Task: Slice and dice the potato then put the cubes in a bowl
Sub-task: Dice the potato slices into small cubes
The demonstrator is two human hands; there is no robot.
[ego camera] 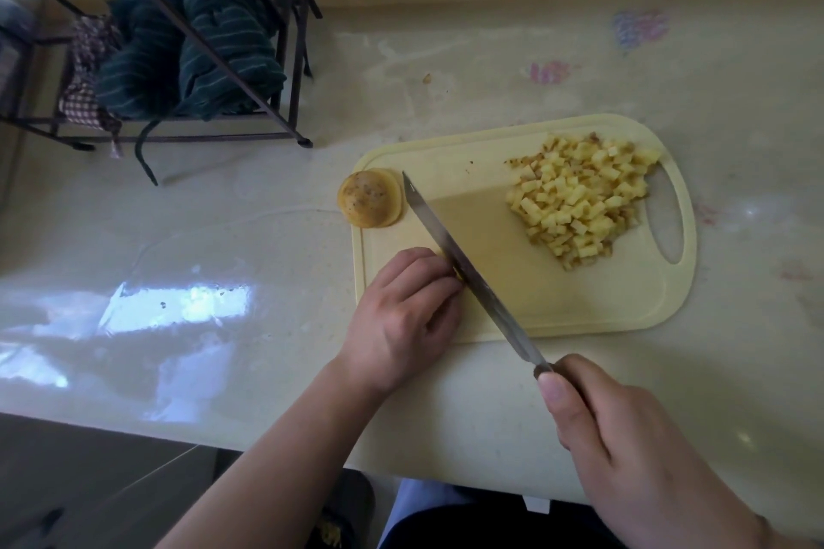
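Cutting board [526,316]: pale yellow plastic with rounded corners, lying flat on the glossy cream countertop [223,236]. Its long axis runs left to right, and the handle slot sits at the right end.

Potato cubes [584,201]: a loose heap of small yellow dice, some with brown skin, on the right half of the board just beside the handle slot.

Potato end piece [371,198]: a rounded cap, skin side up, on the board's far left corner and overhanging the edge slightly. It lies well apart from the heap.

Kitchen knife [468,272]: long steel blade, with the tip pointing up and to the left toward the end piece and the handle toward the lower right. The long axis runs diagonally across the board's left half. The edge meets the board beside the left fingers.

Left hand [401,316]: knuckles up on the near left corner of the board, fingers curled down over a potato piece. Only a sliver of yellow shows at the fingertips by the blade; the shape of the piece cannot be made out.

Right hand [633,450]: closed round the dark knife handle, thumb along the top. The handle is almost wholly hidden.

Wire rack [285,58]: dark metal, far left on the counter, holding dark green striped cloths [214,49] and a checked cloth [84,76]. Its top is cut off by the frame.

Small potato scrap [426,78]: lies alone on the counter beyond the board.
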